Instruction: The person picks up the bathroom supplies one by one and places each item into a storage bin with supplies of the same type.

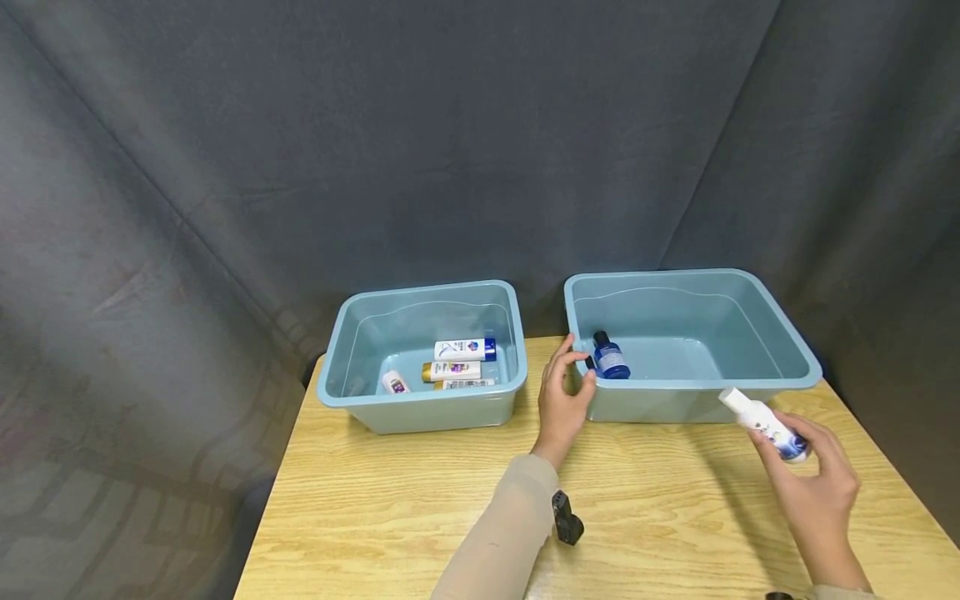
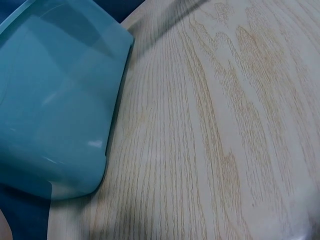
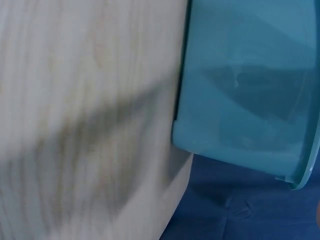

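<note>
My left hand [image 1: 561, 406] is at the near left corner of the right-hand teal bin [image 1: 697, 385]. Its thumb and index fingertip pinch the black cap [image 1: 590, 363] of a dark blue bottle, mostly hidden by the rim. Beside it in the bin lies another dark blue bottle [image 1: 611, 358] with a black cap and pale label. In front of the bin's right part, my right hand [image 1: 821, 479] holds a white bottle [image 1: 768, 427] with blue print, tilted, its white cap pointing up and left. In the wrist views, only slivers of skin show at the frame edges.
A second teal bin [image 1: 431, 408] stands to the left, holding several bottles and tubes, among them a white tube [image 1: 459, 350] with a blue cap and a gold-capped one [image 1: 453, 372]. Both bins sit on a wooden table [image 1: 375, 500] before a dark curtain [image 1: 450, 150].
</note>
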A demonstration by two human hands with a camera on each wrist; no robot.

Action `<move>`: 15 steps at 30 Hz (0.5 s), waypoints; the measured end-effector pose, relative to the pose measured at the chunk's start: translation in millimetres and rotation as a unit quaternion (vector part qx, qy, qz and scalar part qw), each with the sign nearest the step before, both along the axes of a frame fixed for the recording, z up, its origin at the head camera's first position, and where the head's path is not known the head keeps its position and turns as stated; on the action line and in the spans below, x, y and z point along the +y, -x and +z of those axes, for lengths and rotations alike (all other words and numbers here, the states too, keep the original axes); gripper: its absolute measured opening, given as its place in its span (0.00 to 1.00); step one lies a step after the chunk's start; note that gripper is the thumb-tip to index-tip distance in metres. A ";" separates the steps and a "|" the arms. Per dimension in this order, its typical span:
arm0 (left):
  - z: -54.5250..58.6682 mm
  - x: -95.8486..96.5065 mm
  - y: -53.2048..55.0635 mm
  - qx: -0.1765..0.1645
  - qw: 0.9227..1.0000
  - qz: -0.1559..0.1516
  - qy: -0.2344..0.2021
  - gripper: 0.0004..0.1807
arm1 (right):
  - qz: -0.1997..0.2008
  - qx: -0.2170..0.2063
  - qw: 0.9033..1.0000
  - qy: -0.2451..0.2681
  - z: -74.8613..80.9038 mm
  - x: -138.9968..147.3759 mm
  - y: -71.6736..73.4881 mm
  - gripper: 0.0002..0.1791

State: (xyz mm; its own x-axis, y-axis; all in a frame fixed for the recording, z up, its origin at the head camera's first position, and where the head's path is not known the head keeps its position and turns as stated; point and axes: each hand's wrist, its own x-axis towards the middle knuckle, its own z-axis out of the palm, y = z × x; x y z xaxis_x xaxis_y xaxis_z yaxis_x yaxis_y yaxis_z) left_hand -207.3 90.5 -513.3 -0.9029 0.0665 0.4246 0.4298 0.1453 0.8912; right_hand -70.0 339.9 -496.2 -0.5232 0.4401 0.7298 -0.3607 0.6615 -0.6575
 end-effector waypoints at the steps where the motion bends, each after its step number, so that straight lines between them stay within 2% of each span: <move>1: 0.2 0.0 0.0 0.000 1.000 0.000 0.001 0.14 | -0.001 0.002 1.000 0.002 1.7 -0.2 0.6 0.21; 6: 0.2 0.2 0.0 -0.005 1.000 -0.002 0.007 0.14 | -0.004 0.004 1.000 -0.004 12.5 -2.1 2.8 0.21; 15: -0.4 -1.2 -0.7 -0.017 1.000 0.003 0.002 0.15 | 0.018 0.009 0.999 -0.031 38.8 -9.2 10.8 0.22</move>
State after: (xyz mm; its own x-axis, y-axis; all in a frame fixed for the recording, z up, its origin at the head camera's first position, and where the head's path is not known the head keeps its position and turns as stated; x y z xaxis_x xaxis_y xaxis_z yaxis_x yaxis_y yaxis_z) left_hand -206.6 89.3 -513.7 -0.9169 0.0637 0.3940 0.3992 0.1517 0.9042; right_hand -80.7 330.7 -457.4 -0.5240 0.3750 0.7647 -0.3967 0.6870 -0.6088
